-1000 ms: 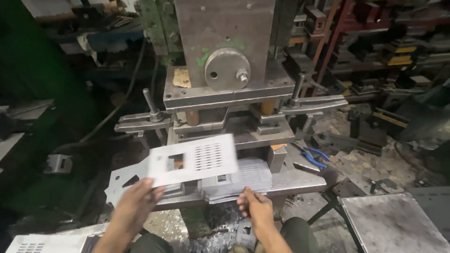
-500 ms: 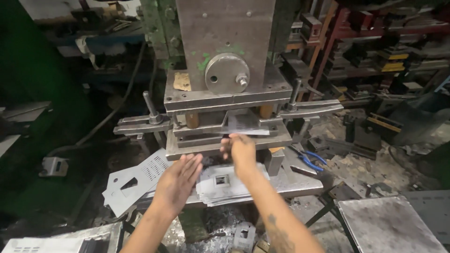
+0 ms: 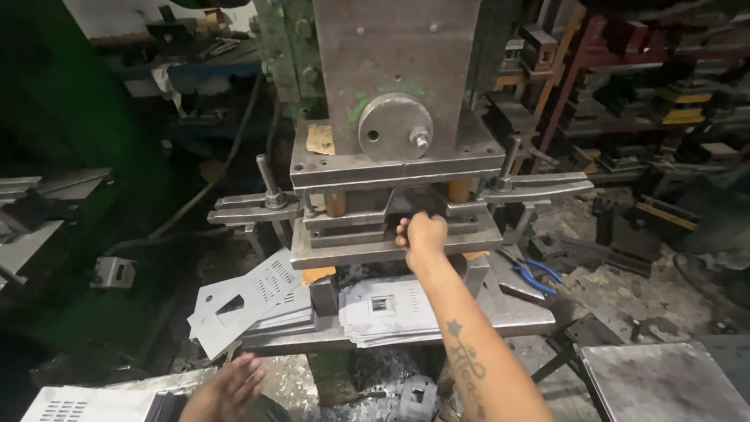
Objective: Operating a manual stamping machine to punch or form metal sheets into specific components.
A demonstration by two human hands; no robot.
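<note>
Right hand (image 3: 422,234) on steel press die (image 3: 391,234)

Bare, sleeveless arms; tattooed R forearm (image 3: 467,367)

Dim workshop light falls from above. The left side sinks into deep shadow. Edges bend slightly; focus stays fairly sharp.
</note>
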